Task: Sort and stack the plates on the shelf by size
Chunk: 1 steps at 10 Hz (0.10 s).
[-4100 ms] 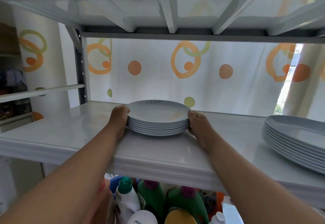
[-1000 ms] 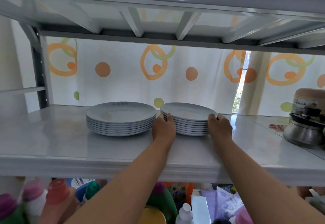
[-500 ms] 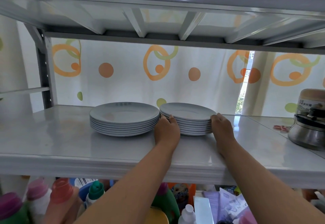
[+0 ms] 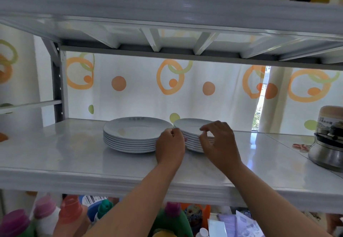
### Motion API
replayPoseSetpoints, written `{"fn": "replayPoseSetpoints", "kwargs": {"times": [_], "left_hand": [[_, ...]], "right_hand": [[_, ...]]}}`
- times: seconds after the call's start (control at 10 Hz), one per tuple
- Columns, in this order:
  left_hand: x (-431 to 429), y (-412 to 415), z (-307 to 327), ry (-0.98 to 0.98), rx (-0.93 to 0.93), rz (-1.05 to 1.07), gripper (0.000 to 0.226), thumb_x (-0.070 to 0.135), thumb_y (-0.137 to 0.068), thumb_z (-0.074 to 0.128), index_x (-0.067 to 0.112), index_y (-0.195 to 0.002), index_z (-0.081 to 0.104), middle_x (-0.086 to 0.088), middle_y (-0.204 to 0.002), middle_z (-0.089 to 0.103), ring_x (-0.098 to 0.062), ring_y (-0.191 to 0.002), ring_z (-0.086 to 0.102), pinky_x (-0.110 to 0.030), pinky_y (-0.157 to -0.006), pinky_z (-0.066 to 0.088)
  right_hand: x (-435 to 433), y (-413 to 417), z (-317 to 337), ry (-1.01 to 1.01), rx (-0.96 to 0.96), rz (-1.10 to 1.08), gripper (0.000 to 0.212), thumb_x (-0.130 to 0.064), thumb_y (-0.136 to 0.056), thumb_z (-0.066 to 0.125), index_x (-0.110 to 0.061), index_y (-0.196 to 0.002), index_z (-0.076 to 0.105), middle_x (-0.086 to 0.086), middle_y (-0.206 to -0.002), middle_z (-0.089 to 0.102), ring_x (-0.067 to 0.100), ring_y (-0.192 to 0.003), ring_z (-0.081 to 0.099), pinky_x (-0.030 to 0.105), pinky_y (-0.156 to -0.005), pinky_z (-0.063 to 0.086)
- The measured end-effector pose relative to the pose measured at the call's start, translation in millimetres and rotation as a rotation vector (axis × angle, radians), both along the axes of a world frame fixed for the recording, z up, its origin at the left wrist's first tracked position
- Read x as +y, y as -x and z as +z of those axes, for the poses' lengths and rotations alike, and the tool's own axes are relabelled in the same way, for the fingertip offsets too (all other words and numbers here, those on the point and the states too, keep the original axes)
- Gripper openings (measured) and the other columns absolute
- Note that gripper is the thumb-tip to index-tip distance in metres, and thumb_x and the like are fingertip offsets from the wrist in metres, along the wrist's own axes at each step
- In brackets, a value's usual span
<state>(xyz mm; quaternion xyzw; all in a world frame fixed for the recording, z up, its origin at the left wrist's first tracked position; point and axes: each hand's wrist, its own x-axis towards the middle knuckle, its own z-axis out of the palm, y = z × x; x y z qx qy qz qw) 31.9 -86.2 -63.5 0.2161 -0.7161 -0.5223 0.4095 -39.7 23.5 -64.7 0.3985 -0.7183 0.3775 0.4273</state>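
Now, the risk: the small plate stack (image 4: 193,134) sits rim to rim with the large plate stack (image 4: 136,134) at centre frame, so any sideways nudge could clack them together or skew the pile. Left hand (image 4: 169,148) rests curled against the small stack's left edge; right hand (image 4: 218,142) hovers loose-fingered across its front, gripping nothing.
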Motion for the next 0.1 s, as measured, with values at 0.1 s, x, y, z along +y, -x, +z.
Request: {"fn": "replayPoseSetpoints", "kwargs": {"times": [0.1], "left_hand": [[-3.1,-13.3,19.8,0.249,0.088,0.125,0.035,0.027,-0.091,0.033,0.014,-0.088,0.066,-0.004,-0.087,0.072,-0.021,-0.081,0.065,-0.033,-0.075,0.052]], "right_hand": [[0.8,-44.9,47.8,0.234,-0.037,0.247,0.020,-0.011,-0.079,0.053,-0.012,-0.088,0.071,-0.004,-0.083,0.068,0.012,-0.081,0.063,0.033,-0.078,0.053]]}}
